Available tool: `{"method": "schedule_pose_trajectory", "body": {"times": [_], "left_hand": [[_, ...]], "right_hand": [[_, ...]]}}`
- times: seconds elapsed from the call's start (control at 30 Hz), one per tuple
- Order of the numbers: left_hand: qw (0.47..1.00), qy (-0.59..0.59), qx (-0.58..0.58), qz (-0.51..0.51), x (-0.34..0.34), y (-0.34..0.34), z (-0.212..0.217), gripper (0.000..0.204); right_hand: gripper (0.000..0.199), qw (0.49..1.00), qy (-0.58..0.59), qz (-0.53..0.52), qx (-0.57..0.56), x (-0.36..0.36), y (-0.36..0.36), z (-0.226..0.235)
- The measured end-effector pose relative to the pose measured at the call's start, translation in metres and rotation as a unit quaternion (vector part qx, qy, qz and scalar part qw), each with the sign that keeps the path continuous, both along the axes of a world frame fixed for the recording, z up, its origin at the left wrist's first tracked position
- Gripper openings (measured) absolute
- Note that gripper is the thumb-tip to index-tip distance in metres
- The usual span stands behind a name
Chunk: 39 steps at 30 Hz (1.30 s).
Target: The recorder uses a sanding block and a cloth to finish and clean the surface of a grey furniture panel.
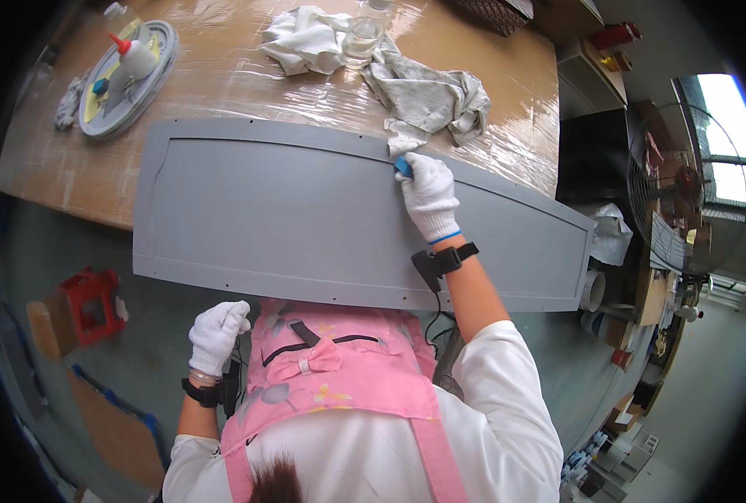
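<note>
A hand rubs a big grey board.

The right hand pinches a small blue block on the grey board, which lies on the table. The left hand curls loosely, holding nothing. The board looks stiff and wide; hold its long edges.

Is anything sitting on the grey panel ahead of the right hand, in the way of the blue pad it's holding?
Nothing visible. The right hand presses the blue pad at the far edge of the grey panel, whose face is bare. The grey rag lies beyond that edge on the table.

Right hand presses blue block on grey panel.
</note>
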State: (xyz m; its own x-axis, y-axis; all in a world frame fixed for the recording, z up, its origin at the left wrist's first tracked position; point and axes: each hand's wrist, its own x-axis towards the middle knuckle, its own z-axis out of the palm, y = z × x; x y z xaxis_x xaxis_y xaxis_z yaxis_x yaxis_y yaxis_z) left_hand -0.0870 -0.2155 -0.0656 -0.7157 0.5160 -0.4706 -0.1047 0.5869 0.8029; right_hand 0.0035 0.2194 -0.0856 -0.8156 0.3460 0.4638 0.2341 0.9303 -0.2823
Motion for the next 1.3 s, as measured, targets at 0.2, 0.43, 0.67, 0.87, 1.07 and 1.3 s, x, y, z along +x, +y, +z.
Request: {"method": "schedule_pose_trajectory", "body": {"times": [0.2,0.43,0.67,0.87,1.07,1.3], "left_hand": [[0.997,-0.016,-0.007,0.079,0.011,-0.013,0.004,0.029],[0.995,0.011,-0.001,0.103,0.012,-0.018,0.012,0.029],[0.975,0.062,0.028,0.211,-0.041,-0.075,-0.013,0.03],[0.949,0.215,0.034,0.227,-0.14,-0.111,-0.024,0.029],[0.966,0.222,0.001,0.134,-0.207,-0.143,-0.03,0.029],[0.997,-0.032,0.061,0.041,-0.236,-0.156,-0.048,0.029]], "right_hand": [[0.027,1.0,0.012,0.017,0.02,0.009,0.01,-0.002],[0.034,0.996,0.029,0.084,-0.016,-0.048,-0.025,-0.011],[0.032,0.999,0.027,0.036,0.02,-0.049,-0.031,-0.002],[0.032,0.997,0.043,0.058,-0.013,-0.143,-0.105,-0.003],[0.027,0.999,0.013,0.038,0.02,-0.182,-0.146,0.009],[0.025,0.998,0.029,-0.036,0.032,-0.206,-0.175,0.004]]}}
